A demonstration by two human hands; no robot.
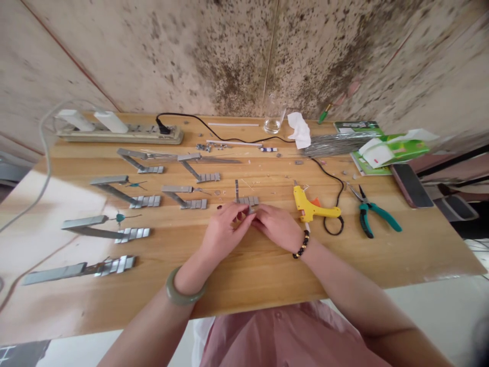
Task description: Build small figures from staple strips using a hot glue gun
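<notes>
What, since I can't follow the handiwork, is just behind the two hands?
Behind the left hand and right hand show a grey segmented piece and a thin dark strip. The fingers hide most of whatever sits between them; whether either continues underneath cannot be seen.

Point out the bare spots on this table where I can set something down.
The table is bare between the left forearm and right forearm, and at front right between that forearm and the pliers. Crowded: the left, with gray pieces, and the back right, with wires, tissue pack and phone.
</notes>
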